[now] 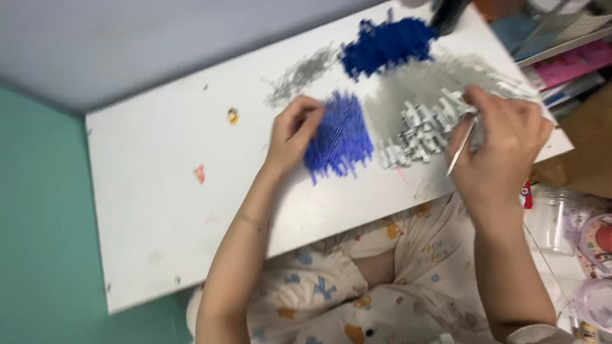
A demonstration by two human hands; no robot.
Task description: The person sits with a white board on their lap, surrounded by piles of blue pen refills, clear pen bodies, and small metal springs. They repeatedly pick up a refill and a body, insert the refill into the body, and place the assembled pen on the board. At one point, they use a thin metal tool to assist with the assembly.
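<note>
A person seated at a white table [159,210] sorts small pen parts, seen from a head-worn camera looking down. The left hand [294,130], at the centre of the frame, rests with fingers curled on the left edge of a pile of blue tubes [341,137]; motion blur hides whether the fingertips have pinched one. The right hand [503,150], at centre right, holds a thin white rod [460,148] between thumb and fingers, its free end pointing down and to the left, just beside a heap of white clips [421,134].

Above the clips spreads a wide grey mass of clear tubes [440,79], and at the top centre lies a darker blue pile [386,44]. A smaller scatter of grey bits [299,73] sits to its left. A small yellow sticker [233,116] and a red mark [199,173] show on the bare tabletop at the left.

The tubes look light, stiff and smooth, likely to roll or slip and to scatter if the pile is nudged; each is probably best pinched near its middle between thumb and forefinger. The rod appears equally light and slender and might bend if squeezed hard, so a gentle grip close to its upper end, as shown, seems right.

Clear plastic containers [554,220] stand at the lower right, with books [567,64] at the upper right.
</note>
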